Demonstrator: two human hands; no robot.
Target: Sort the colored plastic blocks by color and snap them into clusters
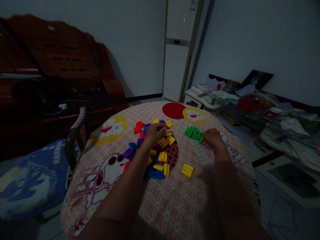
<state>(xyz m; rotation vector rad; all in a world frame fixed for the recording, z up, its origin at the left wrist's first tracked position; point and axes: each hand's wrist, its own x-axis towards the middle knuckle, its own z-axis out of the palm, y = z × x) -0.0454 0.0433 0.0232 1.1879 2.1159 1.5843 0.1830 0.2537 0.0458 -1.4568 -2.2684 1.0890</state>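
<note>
My left hand is over the far part of a loose pile of plastic toy blocks, its fingers curled together. What those fingers hold, if anything, is hidden. The pile mixes red blocks, purple blocks, blue blocks and yellow blocks. To the right, bumpy green toy blocks lie side by side in a tight group. My right hand has its fingers closed at the right end of that group, on a green block. A separate yellow block group lies between my forearms.
A patterned cloth covers the round table. At left stand a chair with a blue cushion and a wooden sofa. A cluttered glass-topped cabinet runs along the right. A tall white air conditioner stands behind.
</note>
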